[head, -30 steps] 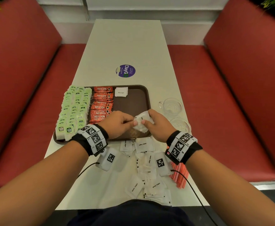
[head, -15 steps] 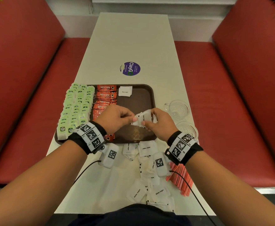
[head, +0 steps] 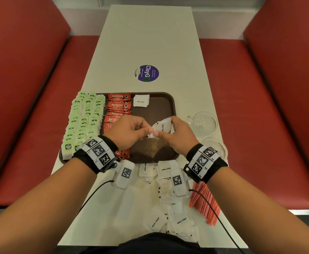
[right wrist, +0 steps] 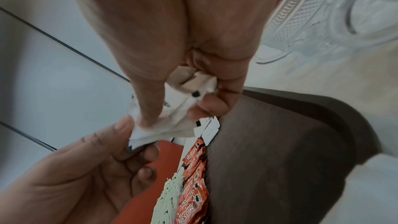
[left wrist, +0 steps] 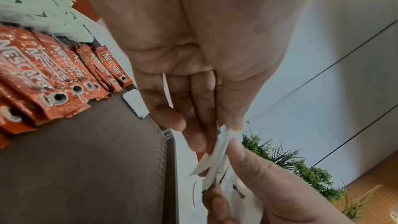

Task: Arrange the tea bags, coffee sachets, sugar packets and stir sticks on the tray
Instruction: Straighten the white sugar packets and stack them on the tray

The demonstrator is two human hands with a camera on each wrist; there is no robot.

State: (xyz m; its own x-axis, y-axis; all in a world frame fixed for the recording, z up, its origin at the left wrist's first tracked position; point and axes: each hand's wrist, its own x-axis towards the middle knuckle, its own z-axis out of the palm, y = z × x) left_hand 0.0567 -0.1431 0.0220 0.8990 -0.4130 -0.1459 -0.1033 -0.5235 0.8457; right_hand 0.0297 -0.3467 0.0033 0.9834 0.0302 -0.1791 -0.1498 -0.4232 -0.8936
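A brown tray [head: 165,107] holds rows of green tea bags [head: 84,118], a column of red coffee sachets [head: 119,105] and one white sugar packet [head: 141,101] at its far side. Above the tray, my right hand [head: 175,132] grips a small bunch of white sugar packets [head: 163,125]. My left hand [head: 131,131] pinches the near corner of that bunch [left wrist: 217,156] with thumb and fingertips. More sugar packets [head: 168,208] lie loose on the table in front of the tray. Red stir sticks [head: 204,204] lie to their right.
Two clear glass cups [head: 202,122] stand right of the tray, the nearer cup [head: 215,147] close to my right wrist. A round purple sticker [head: 147,73] lies beyond the tray. Red bench seats [head: 31,110] flank the white table [head: 150,33].
Both hands, still holding the sugar packets, have shifted slightly up and away over the tray. The head view has tilted and drawn a little closer.
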